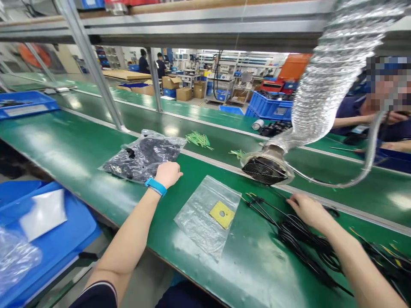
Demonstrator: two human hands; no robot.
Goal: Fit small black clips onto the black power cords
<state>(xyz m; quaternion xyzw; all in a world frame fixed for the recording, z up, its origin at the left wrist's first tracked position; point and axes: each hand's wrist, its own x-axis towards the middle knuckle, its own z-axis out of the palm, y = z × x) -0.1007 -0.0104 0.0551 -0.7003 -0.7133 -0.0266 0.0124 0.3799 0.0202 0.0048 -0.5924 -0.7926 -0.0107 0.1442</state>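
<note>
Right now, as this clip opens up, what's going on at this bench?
A person has both bare hands over a green bench. The left hand is at the edge of a clear bag of black items. The right hand is at bundled black cables, its grip unclear. Between the hands lies a flat clear bag with a yellow square.

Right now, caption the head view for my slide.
Left hand at a bag of dark parts, right hand by black cables on a green bench.
</note>
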